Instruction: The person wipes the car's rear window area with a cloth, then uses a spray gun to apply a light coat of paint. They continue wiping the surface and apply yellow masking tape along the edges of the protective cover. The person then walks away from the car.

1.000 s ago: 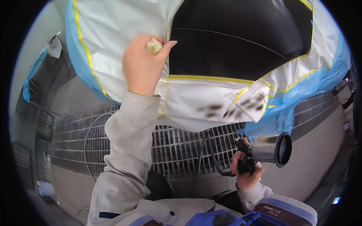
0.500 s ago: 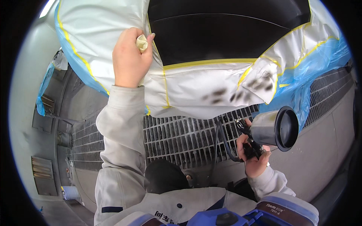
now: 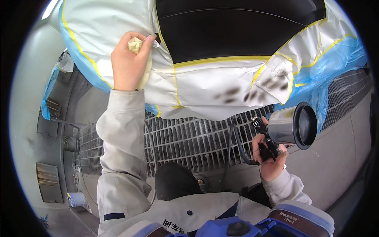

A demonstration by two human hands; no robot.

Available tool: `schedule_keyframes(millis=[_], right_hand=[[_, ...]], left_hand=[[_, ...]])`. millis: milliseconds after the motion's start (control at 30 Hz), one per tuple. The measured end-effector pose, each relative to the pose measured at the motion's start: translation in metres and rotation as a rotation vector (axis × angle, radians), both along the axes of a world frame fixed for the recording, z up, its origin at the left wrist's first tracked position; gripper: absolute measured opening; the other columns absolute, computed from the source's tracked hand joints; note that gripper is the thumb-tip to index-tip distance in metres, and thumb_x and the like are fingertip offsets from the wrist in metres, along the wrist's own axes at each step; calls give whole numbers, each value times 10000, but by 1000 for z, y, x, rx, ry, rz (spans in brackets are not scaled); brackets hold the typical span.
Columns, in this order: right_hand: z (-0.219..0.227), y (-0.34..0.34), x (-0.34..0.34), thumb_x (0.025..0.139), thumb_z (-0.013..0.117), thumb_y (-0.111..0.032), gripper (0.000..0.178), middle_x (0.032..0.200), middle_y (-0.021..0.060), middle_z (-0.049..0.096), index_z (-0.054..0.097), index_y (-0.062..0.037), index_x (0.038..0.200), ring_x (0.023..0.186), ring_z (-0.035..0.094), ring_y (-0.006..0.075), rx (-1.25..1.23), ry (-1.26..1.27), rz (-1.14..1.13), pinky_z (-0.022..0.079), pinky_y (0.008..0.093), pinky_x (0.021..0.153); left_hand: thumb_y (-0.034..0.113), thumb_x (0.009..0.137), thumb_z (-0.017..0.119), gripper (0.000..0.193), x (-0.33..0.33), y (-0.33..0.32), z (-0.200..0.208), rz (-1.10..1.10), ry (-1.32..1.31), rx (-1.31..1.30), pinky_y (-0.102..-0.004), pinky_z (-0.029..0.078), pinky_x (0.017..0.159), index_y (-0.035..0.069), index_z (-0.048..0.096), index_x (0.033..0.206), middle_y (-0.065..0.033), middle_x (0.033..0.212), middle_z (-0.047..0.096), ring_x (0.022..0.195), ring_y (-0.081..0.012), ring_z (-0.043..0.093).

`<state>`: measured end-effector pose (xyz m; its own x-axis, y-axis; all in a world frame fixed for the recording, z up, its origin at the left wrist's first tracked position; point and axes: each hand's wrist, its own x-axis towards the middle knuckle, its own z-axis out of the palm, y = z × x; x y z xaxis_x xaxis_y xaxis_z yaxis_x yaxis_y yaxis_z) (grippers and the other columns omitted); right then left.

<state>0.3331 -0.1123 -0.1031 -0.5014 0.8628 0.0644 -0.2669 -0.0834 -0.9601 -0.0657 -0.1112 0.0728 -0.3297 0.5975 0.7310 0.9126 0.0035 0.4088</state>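
Observation:
My left hand (image 3: pixel 125 67) is closed around a crumpled pale yellow cloth (image 3: pixel 135 45), part of which hangs beside the wrist. Its thumb and forefinger pinch at the edge of the white masking sheet (image 3: pixel 102 23), where a small flap stands up and a bit of black shows. Right beside lies a glossy black panel (image 3: pixel 233 35), bordered by yellow masking tape (image 3: pixel 221 60). Low on the right, my right hand (image 3: pixel 272 168) grips a spray gun (image 3: pixel 268 148) by its handle. The gun's metal cup (image 3: pixel 281 127) is tilted sideways, its dark round end toward the right.
Dark spray marks (image 3: pixel 272 83) spot the sheet right of centre. Blue plastic film (image 3: pixel 335 59) hangs along its outer edge. A dark hose (image 3: pixel 237 142) runs down from near the gun over the floor grating (image 3: pixel 193 138). A white bucket (image 3: pixel 77 199) stands at lower left.
My left hand has shifted slightly left and down, and a small flap of sheet edge now lifts at its fingertips. The spray gun has moved slightly right in my right hand.

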Motion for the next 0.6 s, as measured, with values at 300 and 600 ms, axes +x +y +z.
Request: schedule_keyframes(millis=[300, 600], right_hand=[[-4, -3, 5, 909, 369, -1015, 1361, 845, 52, 612, 294, 107, 1674, 537, 435, 86, 25, 31, 22, 372, 231, 522], [-5, -2, 7, 911, 366, -1015, 1367, 851, 48, 597, 239, 88, 1707, 538, 441, 94, 52, 66, 52, 397, 254, 530]], left_hand=[[4, 886, 762, 159, 9, 3, -17, 22, 351, 188, -390, 570, 825, 71, 760, 1031, -100, 1002, 701, 932, -311, 709], [6, 856, 728, 97, -1, -13, -24, 47, 224, 144, -392, 564, 826, 51, 792, 913, -118, 922, 711, 911, -319, 723]])
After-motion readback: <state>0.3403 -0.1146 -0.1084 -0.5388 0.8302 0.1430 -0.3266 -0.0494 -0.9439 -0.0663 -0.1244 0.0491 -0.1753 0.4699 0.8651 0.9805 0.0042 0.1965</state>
